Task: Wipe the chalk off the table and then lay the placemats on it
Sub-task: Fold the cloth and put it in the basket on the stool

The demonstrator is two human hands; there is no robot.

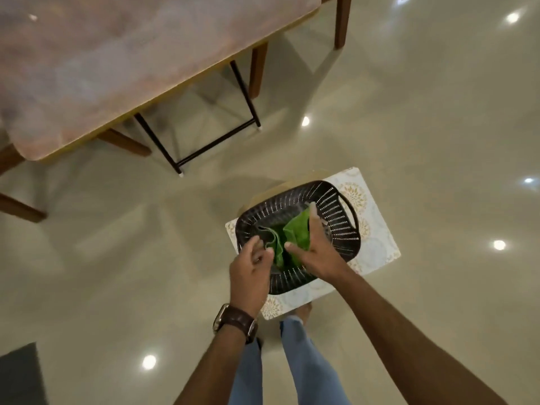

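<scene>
nearest the camera, two legs in light blue jeans (304, 363) stand on the glossy floor (409, 112), just on the near side of the black basket (336, 220). a brown-strapped watch (235, 321) sits on the left wrist.

both hands reach into the basket. the left hand (251, 273) is at its near left rim, fingers curled, fingertips at the near edge of the green cloth (295, 235); whether it actually pinches the cloth cannot be told. the right hand (315, 252) lies over the cloth's right side, thumb pressed on the fabric and one finger stretched up along its far edge, so it holds the cloth.

the cloth is one piece, bright green, crumpled into soft folds, darker in the creases. it lies inside the basket, between the two hands, partly under the right palm.

the basket is one dark, perforated, rounded-rectangle tub with a handle on its right side. it rests on a pale placemat (377, 229) printed with gold floral medallions; one mat shows for certain, and whether more are stacked beneath cannot be told.

beyond the basket, to its far left, stands one table (146, 54) with a pinkish marbled top, blurred, with thin black metal legs below. wooden chair legs (342, 21) show around it.
</scene>
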